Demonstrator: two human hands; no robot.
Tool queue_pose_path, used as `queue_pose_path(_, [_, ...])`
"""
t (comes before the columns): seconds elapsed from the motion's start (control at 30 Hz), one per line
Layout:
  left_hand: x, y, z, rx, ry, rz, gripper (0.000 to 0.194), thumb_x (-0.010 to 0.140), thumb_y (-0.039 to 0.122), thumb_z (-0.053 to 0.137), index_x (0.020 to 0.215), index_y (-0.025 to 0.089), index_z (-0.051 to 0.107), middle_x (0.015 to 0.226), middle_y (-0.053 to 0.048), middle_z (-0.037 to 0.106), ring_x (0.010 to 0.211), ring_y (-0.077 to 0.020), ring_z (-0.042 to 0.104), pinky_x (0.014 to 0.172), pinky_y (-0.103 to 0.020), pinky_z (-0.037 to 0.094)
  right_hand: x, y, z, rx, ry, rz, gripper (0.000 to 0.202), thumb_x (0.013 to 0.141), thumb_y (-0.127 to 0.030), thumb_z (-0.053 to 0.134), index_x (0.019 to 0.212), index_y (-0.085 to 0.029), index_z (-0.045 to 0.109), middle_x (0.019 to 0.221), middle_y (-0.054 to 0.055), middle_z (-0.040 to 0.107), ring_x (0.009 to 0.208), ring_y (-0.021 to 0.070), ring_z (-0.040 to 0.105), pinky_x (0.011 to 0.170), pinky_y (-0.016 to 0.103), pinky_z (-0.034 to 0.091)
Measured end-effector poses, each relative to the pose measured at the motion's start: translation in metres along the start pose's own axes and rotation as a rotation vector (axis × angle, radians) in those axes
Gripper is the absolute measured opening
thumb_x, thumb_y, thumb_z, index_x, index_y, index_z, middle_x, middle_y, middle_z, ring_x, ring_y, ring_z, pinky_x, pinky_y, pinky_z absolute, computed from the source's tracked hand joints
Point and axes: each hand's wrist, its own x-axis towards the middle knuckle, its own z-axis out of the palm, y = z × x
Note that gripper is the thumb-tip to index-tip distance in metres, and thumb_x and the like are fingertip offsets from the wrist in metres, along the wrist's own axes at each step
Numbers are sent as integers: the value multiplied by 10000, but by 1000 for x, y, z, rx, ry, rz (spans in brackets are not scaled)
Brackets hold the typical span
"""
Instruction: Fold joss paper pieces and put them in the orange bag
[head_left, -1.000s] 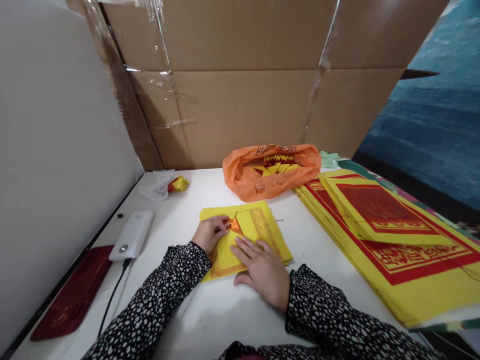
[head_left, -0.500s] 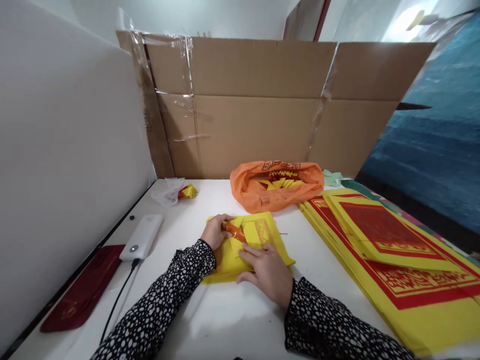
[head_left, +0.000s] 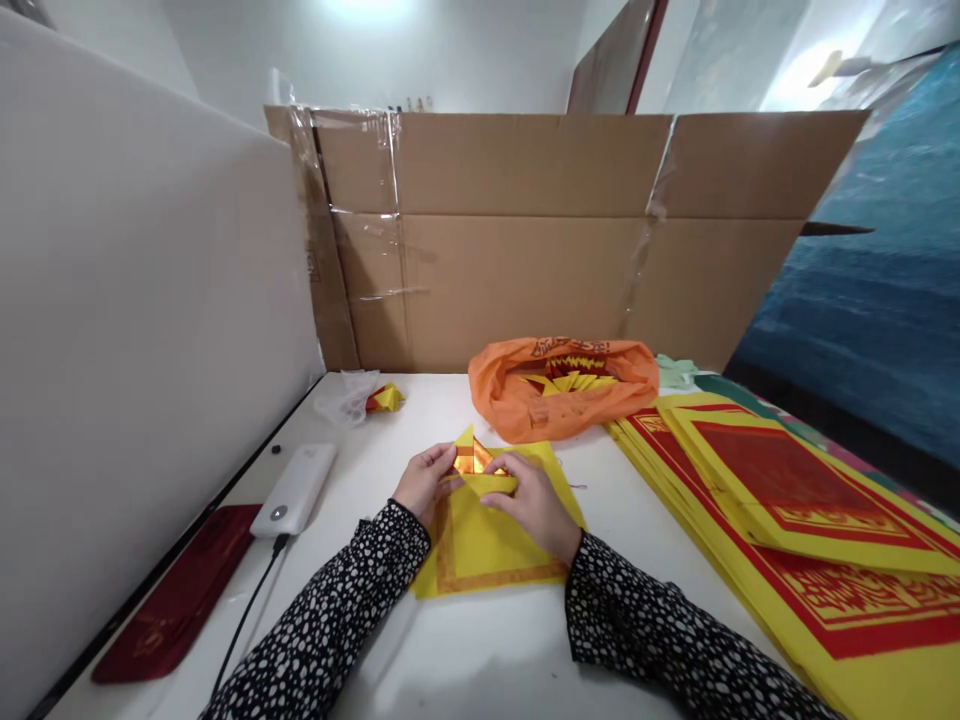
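Note:
Both my hands grip a partly folded sheet of yellow paper (head_left: 480,482) with a shiny orange foil patch, lifted a little over a stack of yellow paper sheets (head_left: 499,545). My left hand (head_left: 424,482) pinches its left side between thumb and fingers. On the right side, my right hand (head_left: 534,505) has its thumb below and its fingers curled at the folded flap. A pointed corner of the paper sticks up between the hands. The stack lies on the white table, and an orange printed border shows along its lower and left edges.
Behind the hands sits an orange plastic bag (head_left: 499,400) of folded yellow and red pieces. Large yellow and red printed sheets (head_left: 825,600) lie at the right. On the left are a white power bank (head_left: 300,490) with cable, a dark red pouch (head_left: 180,600) and a clear bag (head_left: 345,398). Cardboard (head_left: 517,280) stands behind.
The folded paper was lying flat on the stack under both hands; now it is raised and tilted up between them. My right hand has gone from flat to gripping. The camera view has shifted slightly.

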Motion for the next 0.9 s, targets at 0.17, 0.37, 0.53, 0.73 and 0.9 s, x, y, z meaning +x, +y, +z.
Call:
queue_pose_path(0.17, [1,-4,0,-43,-2,-113,225,782,344,742,794,129,678,694,-55,713,614,-135,682,645,-234,567,-6,6,5,60,67,68,267,841,-382,631,682,-192,532,671,-25,541,649,144,514,615,250,399])
queue_pose_path(0.37, [0,-8,2,-100,-25,-122,237,808,359,724,825,130,663,764,-88,738,691,-156,712,690,-252,578,-6,13,10,-7,230,120,344,861,-389,606,609,-205,461,568,-56,441,564,120,448,557,239,361])
queue_pose_path(0.53, [-2,-13,6,8,-136,9,400,672,416,825,920,135,685,854,-87,754,741,-190,716,730,-300,567,-3,12,5,-111,65,-35,250,845,-339,629,657,-201,540,709,-4,575,699,161,552,675,281,436])
queue_pose_path(0.73, [-4,-13,10,135,-135,131,465,575,334,887,951,167,670,788,-24,744,727,-196,706,747,-326,561,-1,20,-4,33,56,59,386,812,-363,655,1138,-186,549,930,45,664,850,205,630,724,307,495])
queue_pose_path(0.9, [-9,1,10,-51,-300,-7,526,748,611,693,1007,153,689,1047,-127,722,999,-287,674,855,-415,543,7,20,-20,-31,1,28,135,869,-269,577,826,-206,688,785,17,719,723,192,640,698,309,478])
